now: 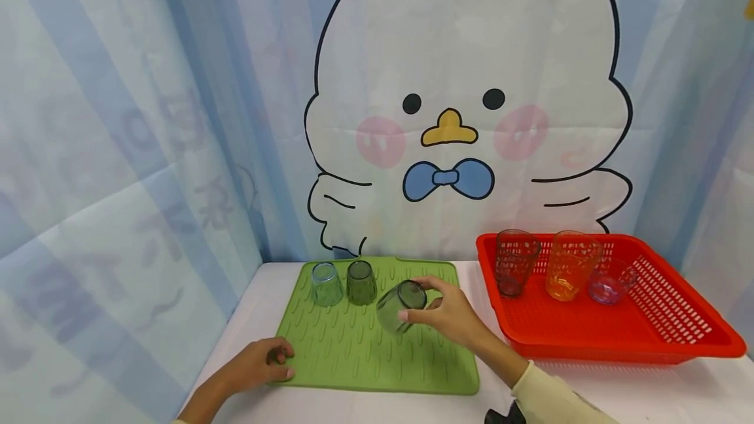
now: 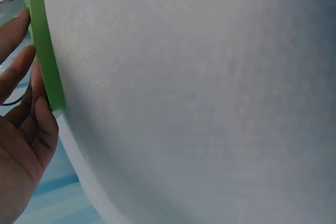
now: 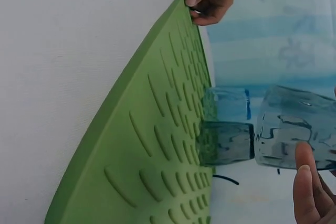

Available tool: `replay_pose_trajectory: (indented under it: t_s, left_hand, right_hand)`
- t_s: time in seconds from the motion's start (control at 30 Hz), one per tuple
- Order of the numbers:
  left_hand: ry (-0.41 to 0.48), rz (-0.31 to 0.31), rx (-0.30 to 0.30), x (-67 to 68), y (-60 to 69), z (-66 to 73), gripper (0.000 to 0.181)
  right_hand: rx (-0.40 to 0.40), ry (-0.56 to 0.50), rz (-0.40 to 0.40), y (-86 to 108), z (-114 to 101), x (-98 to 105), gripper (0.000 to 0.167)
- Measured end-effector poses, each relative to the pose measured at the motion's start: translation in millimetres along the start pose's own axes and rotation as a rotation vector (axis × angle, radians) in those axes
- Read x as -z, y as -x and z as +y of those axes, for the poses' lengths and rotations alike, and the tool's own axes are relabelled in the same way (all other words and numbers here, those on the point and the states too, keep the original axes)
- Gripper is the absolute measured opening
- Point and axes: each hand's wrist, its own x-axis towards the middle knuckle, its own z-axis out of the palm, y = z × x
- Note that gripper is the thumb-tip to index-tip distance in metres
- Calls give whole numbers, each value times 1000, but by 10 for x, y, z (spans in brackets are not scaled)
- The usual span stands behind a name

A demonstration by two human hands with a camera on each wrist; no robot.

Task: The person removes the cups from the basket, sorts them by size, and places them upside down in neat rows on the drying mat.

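In the head view my right hand (image 1: pixel 452 316) grips a clear grey drinking glass (image 1: pixel 391 311) between thumb and fingers, tilted above the green ridged drying mat (image 1: pixel 377 368). Two more tumblers stand near the mat's back left: a bluish one (image 1: pixel 326 288) and a darker grey one (image 1: pixel 361 285), both seemingly mouth down. My left hand (image 1: pixel 259 364) rests at the mat's front left corner, fingers loosely bent. The left wrist view has the left hand's fingertips (image 2: pixel 22 59) touching the mat's green edge (image 2: pixel 44 51). Part of the right hand is cut off in the right wrist view.
To the right sits a red plastic basket (image 1: pixel 589 349) with an orange glass (image 1: pixel 570 267), a dark reddish glass (image 1: pixel 516 264) and a low purple glass (image 1: pixel 609 286) inside. Mat and basket lie on a white-covered table (image 1: pixel 250 319). A printed curtain (image 1: pixel 377 214) hangs behind.
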Motion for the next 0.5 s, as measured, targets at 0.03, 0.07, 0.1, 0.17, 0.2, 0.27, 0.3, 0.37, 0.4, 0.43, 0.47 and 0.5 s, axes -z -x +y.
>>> replay_pose_trajectory:
  t_s: [0.03, 0.07, 0.1, 0.17, 0.2, 0.27, 0.3, 0.37, 0.4, 0.43, 0.47, 0.5]
  left_hand:
    - [-1, -2, 2, 0, -4, -3, 28]
    - [-2, -3, 6, -1, -6, -4, 28]
    - [-3, -3, 9, -2, -9, -7, 29]
    - [-8, -1, 11, -5, -11, -7, 29]
    - [-12, 0, 14, -6, -13, -6, 29]
    - [-18, 4, 13, -7, -12, -7, 29]
    - [-21, 5, 15, -10, -11, -6, 29]
    - [-23, 7, 19, -13, -11, -3, 29]
    - [-20, 5, 21, -15, -11, -4, 29]
    - [-19, 5, 20, -17, -9, -6, 29]
    - [-17, 4, 22, -19, -8, -5, 29]
    - [-10, 0, 23, -21, -7, -6, 29]
  right_hand:
    - [5, -2, 3, -19, -8, -8, 67]
    - [12, 0, 5, -40, -14, -17, 67]
    - [15, 1, 7, -61, -18, -26, 66]
    - [18, 7, 17, -99, -19, -47, 65]
    - [17, 11, 21, -116, -21, -57, 65]
    - [15, 18, 26, -148, -18, -78, 64]
    - [13, 22, 30, -162, -19, -87, 63]
    - [12, 32, 38, -187, -21, -102, 63]
    - [10, 35, 40, -201, -23, -109, 63]
    - [11, 42, 42, -219, -21, -115, 62]
    - [10, 49, 48, -236, -20, -121, 62]
    - [7, 50, 48, -256, -16, -125, 62]
